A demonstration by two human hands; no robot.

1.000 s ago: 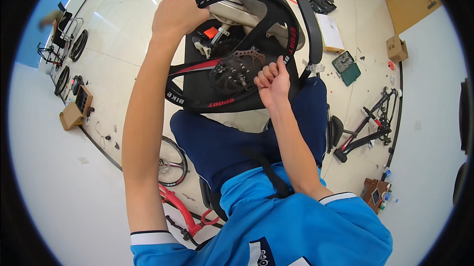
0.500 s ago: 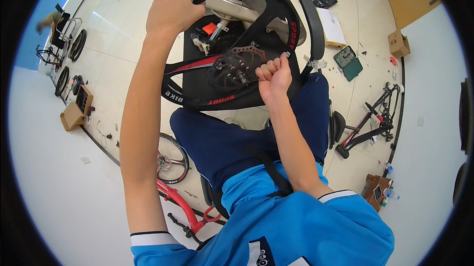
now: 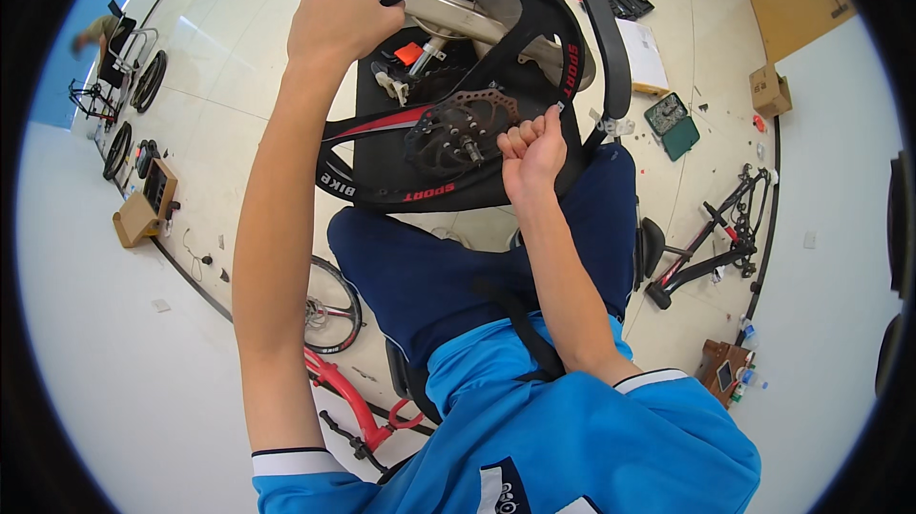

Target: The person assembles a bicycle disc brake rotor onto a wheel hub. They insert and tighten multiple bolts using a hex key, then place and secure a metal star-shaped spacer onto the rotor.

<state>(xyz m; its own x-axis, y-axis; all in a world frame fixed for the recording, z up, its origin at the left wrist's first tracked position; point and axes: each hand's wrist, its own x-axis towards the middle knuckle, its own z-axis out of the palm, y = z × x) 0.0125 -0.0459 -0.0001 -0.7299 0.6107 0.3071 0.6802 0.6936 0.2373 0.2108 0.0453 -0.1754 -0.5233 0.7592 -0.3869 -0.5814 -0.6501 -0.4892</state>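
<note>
Head view shows the wheel (image 3: 396,121) over the chair seat (image 3: 380,161), left hand (image 3: 343,20) clasping its rim (image 3: 434,195) near the seat's far-left corner, where firmness should steady it, and right hand (image 3: 533,153) curled over the seat's right side, grasp unclear.

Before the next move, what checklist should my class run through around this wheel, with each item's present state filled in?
1. Left hand closed on the wheel rim: ok.
2. Right hand gripping the rim: cannot tell; it is curled near the rim's right side.
3. Brake disc at the wheel's centre: ok.
4. Chair seat free of loose parts: not ok; an orange piece lies there.
5. Green case shut: not ok; it lies open.
</note>
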